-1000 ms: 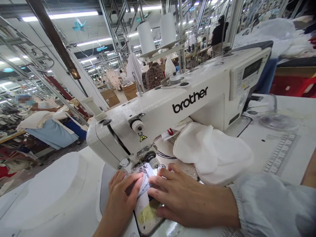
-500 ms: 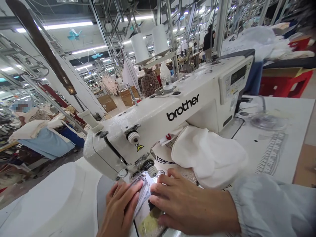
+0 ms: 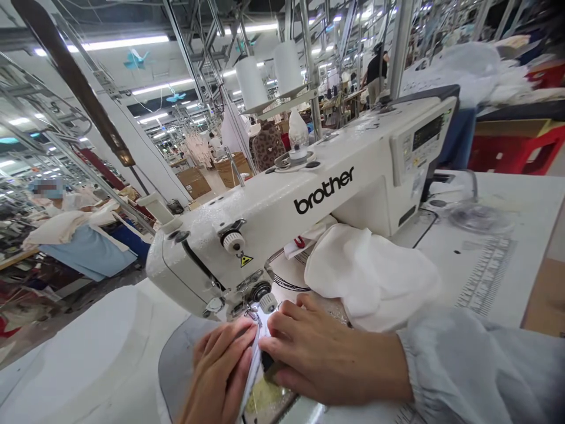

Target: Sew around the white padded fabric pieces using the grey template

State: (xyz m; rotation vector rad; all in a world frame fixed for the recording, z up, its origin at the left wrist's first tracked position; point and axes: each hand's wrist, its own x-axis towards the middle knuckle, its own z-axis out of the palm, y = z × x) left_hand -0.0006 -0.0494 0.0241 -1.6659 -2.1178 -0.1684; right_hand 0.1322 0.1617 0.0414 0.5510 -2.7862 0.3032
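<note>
Both of my hands are at the needle end of a white sewing machine (image 3: 282, 235) marked "brother". My left hand (image 3: 225, 365) has its fingers close together on the edge of a pale fabric strip (image 3: 252, 371) running up toward the presser foot (image 3: 252, 315). My right hand (image 3: 318, 347), in a light elastic-cuffed sleeve, curls its fingers at the strip's right side, close beside the left fingertips. A grey-blue fabric panel (image 3: 176, 353) lies left of my left hand; whether it joins the strip I cannot tell. The undersides of my fingertips are hidden.
White fabric (image 3: 371, 277) lies bunched under the machine arm. A ruler scale (image 3: 488, 274) marks the table at right. White thread cones (image 3: 251, 82) stand behind the machine. White material (image 3: 75, 359) covers the left side. Red stools (image 3: 516, 147) and distant people are beyond.
My right fingers have come closer to my left fingers, and less of the strip shows between them. More of the grey-blue panel shows at left. The view has shifted slightly.
</note>
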